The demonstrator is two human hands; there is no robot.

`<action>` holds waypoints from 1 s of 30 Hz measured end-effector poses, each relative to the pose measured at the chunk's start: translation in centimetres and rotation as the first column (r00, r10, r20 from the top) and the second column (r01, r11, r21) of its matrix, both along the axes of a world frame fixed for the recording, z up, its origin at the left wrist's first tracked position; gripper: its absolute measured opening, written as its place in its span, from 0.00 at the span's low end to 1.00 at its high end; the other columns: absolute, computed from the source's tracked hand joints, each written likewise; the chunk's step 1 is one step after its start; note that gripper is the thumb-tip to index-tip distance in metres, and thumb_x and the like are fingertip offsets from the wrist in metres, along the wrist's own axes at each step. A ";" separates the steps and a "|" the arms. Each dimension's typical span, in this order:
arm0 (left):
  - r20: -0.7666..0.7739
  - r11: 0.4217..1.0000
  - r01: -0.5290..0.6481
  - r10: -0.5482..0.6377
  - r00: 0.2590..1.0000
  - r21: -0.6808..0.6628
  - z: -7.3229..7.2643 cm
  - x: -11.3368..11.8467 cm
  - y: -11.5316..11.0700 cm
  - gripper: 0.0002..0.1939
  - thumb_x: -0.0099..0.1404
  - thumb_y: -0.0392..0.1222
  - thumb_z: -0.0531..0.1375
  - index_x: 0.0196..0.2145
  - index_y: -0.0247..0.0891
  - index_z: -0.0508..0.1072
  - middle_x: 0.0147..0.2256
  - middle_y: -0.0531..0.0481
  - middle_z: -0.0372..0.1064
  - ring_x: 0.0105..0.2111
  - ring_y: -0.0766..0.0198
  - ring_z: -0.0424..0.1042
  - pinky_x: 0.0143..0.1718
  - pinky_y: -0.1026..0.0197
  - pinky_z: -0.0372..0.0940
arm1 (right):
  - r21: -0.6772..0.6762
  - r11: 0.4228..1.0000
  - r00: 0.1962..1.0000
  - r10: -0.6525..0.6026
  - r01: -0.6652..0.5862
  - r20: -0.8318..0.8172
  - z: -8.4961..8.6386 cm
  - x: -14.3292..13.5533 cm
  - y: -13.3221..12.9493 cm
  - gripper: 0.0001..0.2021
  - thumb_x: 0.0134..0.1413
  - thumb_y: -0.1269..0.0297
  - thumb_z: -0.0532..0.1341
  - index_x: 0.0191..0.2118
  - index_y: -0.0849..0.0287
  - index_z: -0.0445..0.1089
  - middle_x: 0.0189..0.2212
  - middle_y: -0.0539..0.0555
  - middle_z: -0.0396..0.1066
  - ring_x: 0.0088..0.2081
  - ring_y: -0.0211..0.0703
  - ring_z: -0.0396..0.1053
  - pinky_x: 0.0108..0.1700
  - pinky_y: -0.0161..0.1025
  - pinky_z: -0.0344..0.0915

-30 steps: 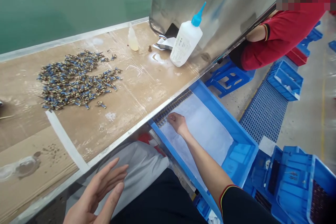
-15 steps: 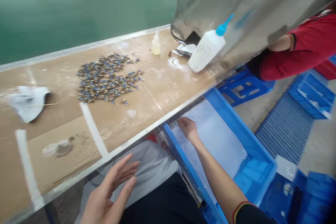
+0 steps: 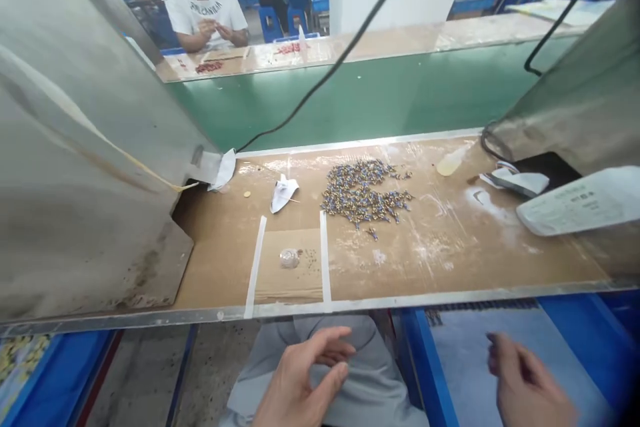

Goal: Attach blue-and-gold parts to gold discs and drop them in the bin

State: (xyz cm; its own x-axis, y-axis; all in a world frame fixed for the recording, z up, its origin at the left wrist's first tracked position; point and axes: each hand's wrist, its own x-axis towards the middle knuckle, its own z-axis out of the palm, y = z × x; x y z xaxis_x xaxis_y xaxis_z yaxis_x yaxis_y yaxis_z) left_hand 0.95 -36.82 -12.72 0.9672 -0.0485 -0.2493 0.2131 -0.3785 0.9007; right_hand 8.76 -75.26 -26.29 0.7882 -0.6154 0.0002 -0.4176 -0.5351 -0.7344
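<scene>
My left hand (image 3: 307,377) hangs over my lap, thumb and fingers apart, with nothing in it. Over the blue bin (image 3: 437,373) at the lower right is my right hand (image 3: 525,373), blurred, with its fingers curled; whether they hold anything is hidden. White sheeting (image 3: 515,360) lines that bin, and a row of small dark pieces (image 3: 480,307) lies along its far edge. A pile of small blue and gold pieces (image 3: 365,190) lies on the brown bench top (image 3: 425,267), with one little cluster (image 3: 372,233) apart in front.
A large white bottle (image 3: 585,200) leans at the right by a small bottle (image 3: 451,160). Crumpled white paper (image 3: 284,193) lies left of the pile. Metal panels flank the bench. Across the green divider (image 3: 320,110), a person (image 3: 205,17) sits at another bench.
The view has swung left and up, bringing in the far bench and people. My right hand has moved back from the bin's far edge. My left hand remains spread over my lap.
</scene>
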 end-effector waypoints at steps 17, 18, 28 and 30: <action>0.348 0.816 -0.574 0.519 0.781 0.072 2.0 1.7 11.1 0.09 0.78 0.50 0.67 0.48 0.48 0.88 0.42 0.53 0.89 0.43 0.58 0.87 0.49 0.59 0.79 | -0.179 0.277 0.218 0.931 -0.944 0.293 17.0 16.5 30.6 0.07 0.74 0.66 0.65 0.47 0.51 0.83 0.45 0.51 0.84 0.44 0.44 0.81 0.49 0.42 0.75; 0.394 0.787 -0.610 0.535 0.747 0.088 2.4 3.7 12.2 0.10 0.79 0.48 0.66 0.49 0.47 0.87 0.44 0.52 0.89 0.44 0.57 0.87 0.50 0.58 0.79 | -0.220 0.251 0.202 0.954 -0.943 0.223 16.7 17.7 32.2 0.07 0.73 0.68 0.65 0.48 0.52 0.82 0.46 0.52 0.84 0.45 0.44 0.80 0.51 0.42 0.75; 0.455 0.816 -0.496 0.335 0.825 0.298 -0.1 19.9 18.0 0.16 0.66 0.38 0.72 0.52 0.41 0.84 0.43 0.45 0.86 0.42 0.51 0.83 0.45 0.52 0.73 | -0.420 0.189 0.247 0.965 -0.888 -0.088 14.1 21.4 38.4 0.04 0.70 0.70 0.69 0.46 0.54 0.80 0.44 0.56 0.83 0.45 0.52 0.77 0.46 0.44 0.66; 0.449 0.826 -0.478 0.320 0.834 0.300 -0.8 20.3 17.7 0.13 0.68 0.38 0.70 0.51 0.42 0.85 0.40 0.48 0.85 0.40 0.52 0.82 0.43 0.53 0.72 | -0.424 0.178 0.244 0.964 -0.888 -0.108 13.9 21.3 38.7 0.04 0.72 0.69 0.67 0.45 0.53 0.80 0.45 0.55 0.82 0.46 0.51 0.77 0.46 0.44 0.65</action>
